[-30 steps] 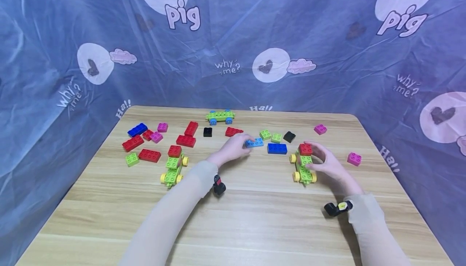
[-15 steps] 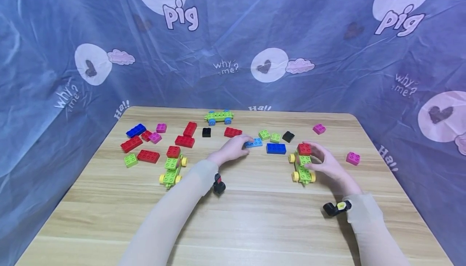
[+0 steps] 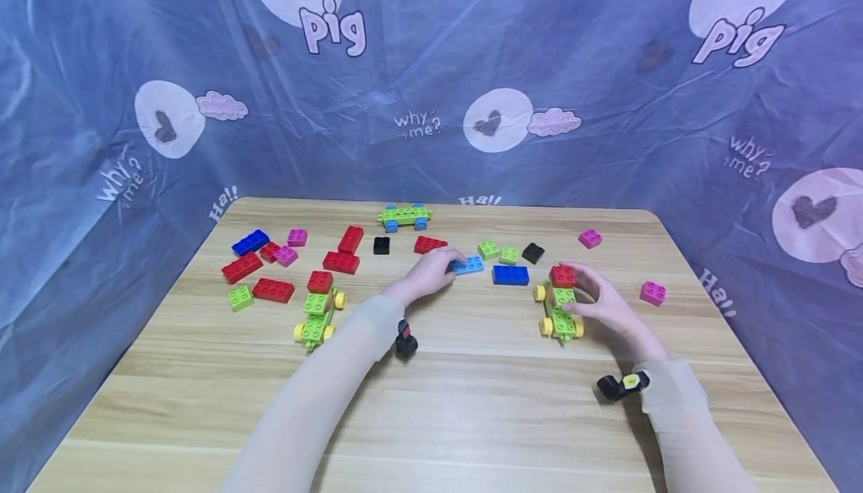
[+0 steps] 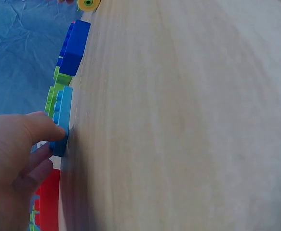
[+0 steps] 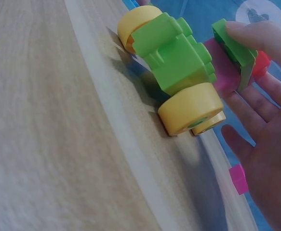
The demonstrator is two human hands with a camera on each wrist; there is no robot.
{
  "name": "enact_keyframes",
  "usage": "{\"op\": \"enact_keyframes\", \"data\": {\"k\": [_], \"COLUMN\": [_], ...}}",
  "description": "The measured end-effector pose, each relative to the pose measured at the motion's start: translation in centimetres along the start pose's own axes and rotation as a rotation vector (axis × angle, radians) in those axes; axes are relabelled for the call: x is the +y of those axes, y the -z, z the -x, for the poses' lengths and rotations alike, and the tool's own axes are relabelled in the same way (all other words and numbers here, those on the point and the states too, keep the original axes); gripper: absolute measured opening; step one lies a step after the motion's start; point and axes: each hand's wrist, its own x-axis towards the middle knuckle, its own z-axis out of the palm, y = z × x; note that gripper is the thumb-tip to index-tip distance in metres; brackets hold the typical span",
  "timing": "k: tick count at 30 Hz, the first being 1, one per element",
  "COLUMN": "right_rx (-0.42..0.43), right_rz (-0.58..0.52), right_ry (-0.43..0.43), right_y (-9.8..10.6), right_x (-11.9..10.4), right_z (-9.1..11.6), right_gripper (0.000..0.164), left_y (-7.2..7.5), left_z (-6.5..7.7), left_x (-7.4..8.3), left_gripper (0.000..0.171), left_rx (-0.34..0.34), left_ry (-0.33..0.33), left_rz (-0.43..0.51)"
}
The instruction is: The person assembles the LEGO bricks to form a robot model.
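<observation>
At the middle of the table my left hand (image 3: 429,273) pinches the left end of a light blue brick (image 3: 473,264). In the left wrist view the thumb lies against the brick's near side, and the other fingertips are partly hidden behind it. My right hand (image 3: 610,307) holds a toy car (image 3: 559,322) with a green base and yellow wheels standing on the table. Its thumb presses the upper green brick (image 5: 236,48) in the right wrist view, above a pink brick (image 5: 223,65). A red brick (image 3: 562,276) tops the far end, with fingers curled behind.
A similar car (image 3: 315,324) stands at the left, and a green base with blue wheels (image 3: 403,216) at the back. A dark blue brick (image 3: 510,275) lies between the hands. Several loose bricks lie at the left; pink bricks (image 3: 652,293) lie at the right.
</observation>
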Motion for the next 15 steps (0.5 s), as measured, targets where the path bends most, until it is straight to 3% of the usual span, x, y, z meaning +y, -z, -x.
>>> {"op": "enact_keyframes", "data": {"k": [15], "right_rx": [0.016], "right_rz": [0.000], "right_ry": [-0.025], "right_y": [-0.25], "right_x": [-0.29], "right_z": [0.17], "right_gripper": [0.077], "left_y": [0.04], "left_z": [0.76], "left_x": [-0.77], "left_gripper": [0.041], "left_rx": [0.020], "left_ry": [0.020], "left_rz": [0.062]}}
